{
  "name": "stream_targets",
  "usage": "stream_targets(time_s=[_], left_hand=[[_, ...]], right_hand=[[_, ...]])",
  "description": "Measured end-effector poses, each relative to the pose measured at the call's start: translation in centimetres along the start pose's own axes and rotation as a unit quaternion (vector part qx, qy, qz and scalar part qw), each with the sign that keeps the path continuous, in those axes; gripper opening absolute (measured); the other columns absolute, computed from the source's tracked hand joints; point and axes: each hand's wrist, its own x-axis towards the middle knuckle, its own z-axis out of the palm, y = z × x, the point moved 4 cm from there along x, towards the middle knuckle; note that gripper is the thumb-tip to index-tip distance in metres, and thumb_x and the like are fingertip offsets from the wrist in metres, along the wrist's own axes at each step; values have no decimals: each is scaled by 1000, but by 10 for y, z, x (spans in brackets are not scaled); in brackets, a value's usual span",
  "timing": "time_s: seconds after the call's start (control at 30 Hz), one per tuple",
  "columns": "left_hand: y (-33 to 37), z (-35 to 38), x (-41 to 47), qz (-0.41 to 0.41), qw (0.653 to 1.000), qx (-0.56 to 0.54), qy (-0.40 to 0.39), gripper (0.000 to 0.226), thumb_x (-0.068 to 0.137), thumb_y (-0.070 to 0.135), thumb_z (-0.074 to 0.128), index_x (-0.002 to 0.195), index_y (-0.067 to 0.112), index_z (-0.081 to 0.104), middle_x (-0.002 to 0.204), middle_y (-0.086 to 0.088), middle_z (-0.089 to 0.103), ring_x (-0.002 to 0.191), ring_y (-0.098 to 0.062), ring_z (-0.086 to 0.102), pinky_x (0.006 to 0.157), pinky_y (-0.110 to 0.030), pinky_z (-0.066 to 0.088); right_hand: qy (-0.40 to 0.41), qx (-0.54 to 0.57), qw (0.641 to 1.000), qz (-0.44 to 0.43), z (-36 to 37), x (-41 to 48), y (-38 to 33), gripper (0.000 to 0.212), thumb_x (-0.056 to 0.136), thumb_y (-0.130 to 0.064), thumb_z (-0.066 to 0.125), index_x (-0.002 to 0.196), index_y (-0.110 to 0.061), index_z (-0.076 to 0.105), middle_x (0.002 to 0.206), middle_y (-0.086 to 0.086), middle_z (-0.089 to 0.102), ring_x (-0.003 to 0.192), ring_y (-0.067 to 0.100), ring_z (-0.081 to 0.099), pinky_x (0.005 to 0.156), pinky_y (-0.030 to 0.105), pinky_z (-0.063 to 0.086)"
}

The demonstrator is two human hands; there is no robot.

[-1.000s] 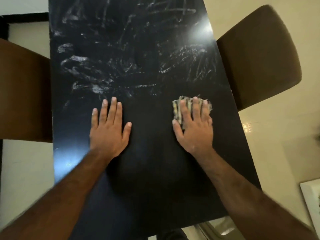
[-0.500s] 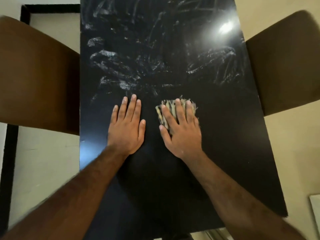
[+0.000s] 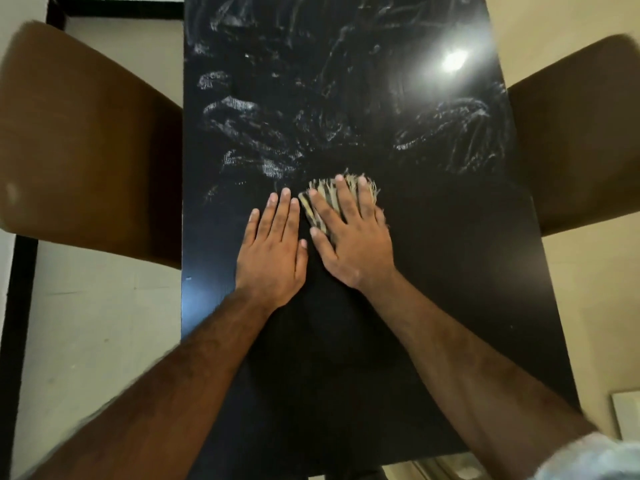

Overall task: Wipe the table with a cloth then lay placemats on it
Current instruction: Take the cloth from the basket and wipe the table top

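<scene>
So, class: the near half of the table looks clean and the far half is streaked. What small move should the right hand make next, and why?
Probably push the cloth forward into the smears just beyond it. The right hand presses it flat at the edge of the clean zone; white streaks cover the far table, and no placemats are in view.

- One glossy black rectangular counter (image 3: 450, 271)
- One striped, frayed beige cloth (image 3: 327, 195)
- Two brown padded chairs: left (image 3: 86, 150), right (image 3: 581, 140)
- Two bare hands: left (image 3: 273, 247), right (image 3: 353, 237)
</scene>
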Motion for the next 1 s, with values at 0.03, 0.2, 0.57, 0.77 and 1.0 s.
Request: stream_targets(time_s=[0.03, 0.2, 0.57, 0.77, 1.0], left_hand=[[-5, 0, -1, -2, 1000, 2, -5, 76, 113, 47, 15, 178, 11, 0, 187, -8, -10, 173, -25, -10, 140, -55, 7], [-34, 3, -13, -16, 1000, 24, -5, 75, 114, 52, 11, 179, 15, 0, 188, -6, -8, 174, -29, -7, 139, -59, 7], [-35, -4, -9, -5, 1000, 20, 17, 72, 116, 46, 21, 179, 15, 2, 188, -6, -6, 174, -28, -5, 139, -59, 9], [-35, -5, -10, -6, 1000, 11, 10, 73, 114, 48, 14, 179, 16, 3, 188, -5, -5, 174, -27, -5, 139, -59, 9], [-39, 0, -17, -3, 1000, -12, 11, 74, 114, 50, 11, 178, 15, 4, 187, -5, -7, 173, -25, -8, 140, -58, 6]], right_hand=[[-4, -3, 1000, 6, -1, -13, 8, 68, 111, -65, 34, 175, -47, 18, 187, 0, 5, 172, 35, 1, 127, 60, 32], [18, -24, 988, 150, 3, -21, 40, 69, 110, -64, 36, 175, -42, 24, 185, 8, 17, 170, 42, 12, 121, 63, 41], [11, 7, 1000, 8, 9, -12, -25, 69, 112, -64, 34, 176, -43, 19, 187, 2, 5, 172, 36, 1, 127, 58, 30], [-33, 10, 999, 17, 4, -30, -28, 72, 110, -67, 35, 176, -45, 16, 187, 1, 1, 172, 35, -3, 128, 62, 29], [-52, 49, 996, 45, -4, -50, -31, 93, 102, -82, 38, 177, -41, -1, 186, 0, -11, 172, 30, -14, 132, 61, 22]])
